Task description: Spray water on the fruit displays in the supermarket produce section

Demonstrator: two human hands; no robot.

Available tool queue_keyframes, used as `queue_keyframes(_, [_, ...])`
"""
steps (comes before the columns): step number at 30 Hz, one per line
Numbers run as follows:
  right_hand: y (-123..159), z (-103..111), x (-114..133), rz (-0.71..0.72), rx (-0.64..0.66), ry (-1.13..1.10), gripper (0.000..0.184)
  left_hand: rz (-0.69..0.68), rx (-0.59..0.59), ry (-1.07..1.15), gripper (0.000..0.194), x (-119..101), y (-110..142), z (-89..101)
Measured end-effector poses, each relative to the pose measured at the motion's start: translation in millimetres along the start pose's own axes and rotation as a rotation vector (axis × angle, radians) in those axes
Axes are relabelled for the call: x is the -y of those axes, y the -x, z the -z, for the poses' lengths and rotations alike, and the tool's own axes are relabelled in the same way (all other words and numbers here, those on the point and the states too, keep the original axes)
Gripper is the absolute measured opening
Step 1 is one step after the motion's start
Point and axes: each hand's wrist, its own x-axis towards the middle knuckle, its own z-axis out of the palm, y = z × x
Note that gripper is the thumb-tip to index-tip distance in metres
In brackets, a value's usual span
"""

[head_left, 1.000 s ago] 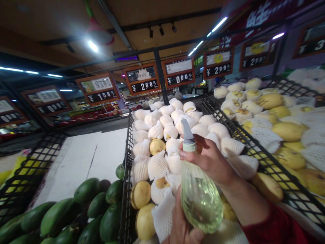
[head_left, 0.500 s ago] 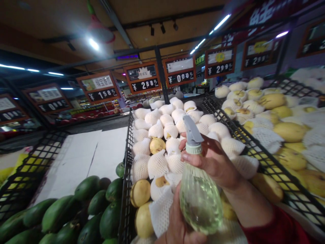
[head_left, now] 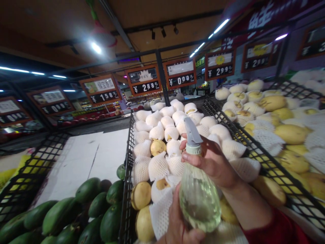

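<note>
Spray bottle [head_left: 200, 195], netted fruit [head_left: 157, 166], dividers [head_left: 127, 200], price signs [head_left: 145, 79]

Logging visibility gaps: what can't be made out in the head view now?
All in the head view:
Left hand: partly hidden by the pale green, ribbed, transparent spray bottle; wrist cut off by the bottom edge.
Round yellow fruits in white foam nets: some hidden behind the bottle and right hand.
Rightmost rectangular black price board: cut off by the right edge, upper label blurred.

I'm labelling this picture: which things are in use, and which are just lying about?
In use:
spray bottle
right hand, around its neck
left hand, cradling its lower part

Lying about:
netted fruit
bare yellow fruit
dark green fruit
</note>
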Motion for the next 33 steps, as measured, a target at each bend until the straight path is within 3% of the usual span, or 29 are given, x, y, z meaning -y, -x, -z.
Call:
queue_keyframes(7, [0.5,1.3,-3.5,0.007,0.014,0.008,0.018,-0.110,0.049,0.014,0.093,-0.1,-0.2,0.4])
queue_keyframes(13, [-0.4,-0.7,-0.4,-0.001,-0.007,0.015,0.021,0.019,-0.008,-0.076,0.101,9.6,10.9,4.5])
queue_keyframes(18, [-1.3,-2.1,-0.1,-0.002,-0.016,0.001,0.019,-0.046,0.079,0.035,0.092,0.5,2.6,-0.2])
queue_keyframes(23, [-1.7,-1.7,-1.6,-0.014,-0.011,-0.016,0.020,0.013,0.063,-0.050,0.098,-1.9,1.2,0.6])
queue_keyframes(27, [-1.4,-1.2,-2.1,-0.013,-0.010,-0.006,0.015,-0.042,0.069,0.013,0.094,-4.4,-2.5,-2.1])
queue_keyframes(33, [-1.3,-1.7,-2.9,-0.016,-0.008,-0.039,0.025,-0.037,0.079,0.056,0.089,-14.8,-10.2,-8.5])
